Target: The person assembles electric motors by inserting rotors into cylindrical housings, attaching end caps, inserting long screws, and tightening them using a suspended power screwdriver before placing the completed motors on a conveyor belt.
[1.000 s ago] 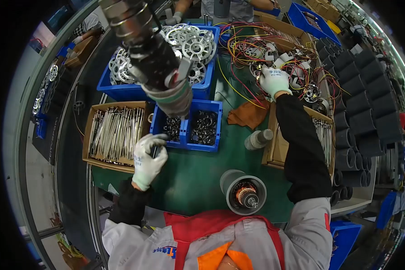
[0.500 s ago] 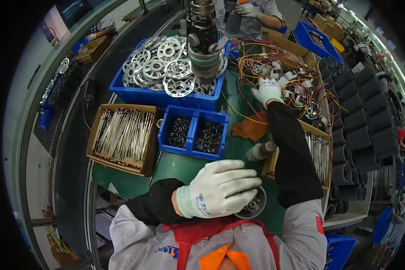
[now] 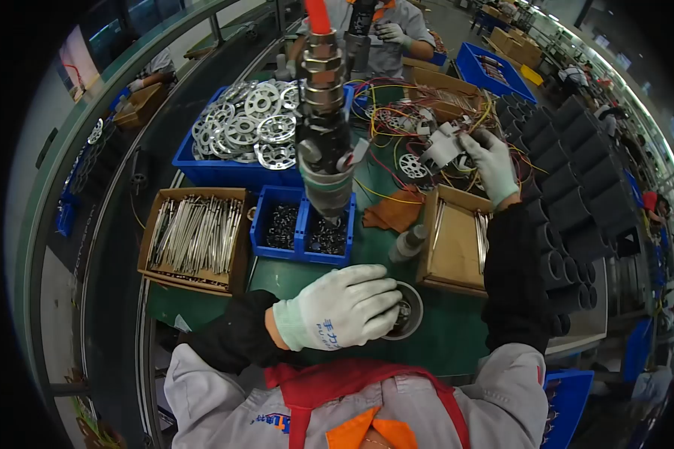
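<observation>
My left hand [image 3: 341,308], in a white glove, lies palm down with its fingers stretched out. Its fingertips reach over the left rim of a round grey tube [image 3: 415,320] standing on the bench, with metal parts partly visible inside. Farther off to the right, my gloved right hand [image 3: 494,166] has its fingers closed at the edge of a white ring-shaped part [image 3: 443,147], tilted among coloured wires. A silver slotted disc [image 3: 413,166] sits just left of that part. The exact grip is partly hidden.
A dark hanging tool [image 3: 326,142] blocks the middle. Around it are a blue bin of metal discs [image 3: 243,127], twin blue bins of small parts [image 3: 299,251] and cardboard boxes of rods [image 3: 195,236] [image 3: 457,251]. Stacked grey tubes [image 3: 599,187] stand right; a co-worker [image 3: 397,34] is opposite.
My right hand has moved right from the wired pile, and the white ring-shaped part now shows tilted beside its fingers. My left hand stays at the tube. The whole view has shifted.
</observation>
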Tool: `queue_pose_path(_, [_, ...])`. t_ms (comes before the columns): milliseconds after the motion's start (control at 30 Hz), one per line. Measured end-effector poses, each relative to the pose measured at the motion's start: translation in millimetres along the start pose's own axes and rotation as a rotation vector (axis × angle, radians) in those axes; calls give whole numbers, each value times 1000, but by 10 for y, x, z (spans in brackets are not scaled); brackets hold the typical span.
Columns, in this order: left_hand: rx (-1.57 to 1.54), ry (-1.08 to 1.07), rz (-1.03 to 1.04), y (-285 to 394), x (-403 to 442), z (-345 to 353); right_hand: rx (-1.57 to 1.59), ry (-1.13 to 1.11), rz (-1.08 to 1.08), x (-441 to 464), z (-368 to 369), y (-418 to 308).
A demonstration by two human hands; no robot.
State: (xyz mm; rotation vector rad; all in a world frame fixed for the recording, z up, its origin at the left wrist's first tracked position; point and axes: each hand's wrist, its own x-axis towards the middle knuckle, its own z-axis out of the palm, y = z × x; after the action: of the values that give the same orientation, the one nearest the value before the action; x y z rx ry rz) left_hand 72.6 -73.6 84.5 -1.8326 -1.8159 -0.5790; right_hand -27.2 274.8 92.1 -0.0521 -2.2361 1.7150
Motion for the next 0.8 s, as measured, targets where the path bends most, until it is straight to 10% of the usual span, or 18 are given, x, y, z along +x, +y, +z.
queue_pose_path(200, [-226, 172, -108, 327, 3, -175, 196, 249, 38, -1094, -476, -638])
queue_pose_path(300, [-1050, 50, -159, 676, 52, 101, 259, 244, 137, -1576, -561, -765])
queue_pose_path(433, [-2113, -360, -737, 1036, 309, 688, 210, 362, 109, -2116, -467, -744])
queue_pose_path(533, [-2632, -95, -857, 1104, 418, 1043, 110, 455, 42, -2566, -227, -800])
queue_pose_path(800, [-2560, 44, -958, 1122, 371, 1036, -437, 280, -484, -3736, 211, -186])
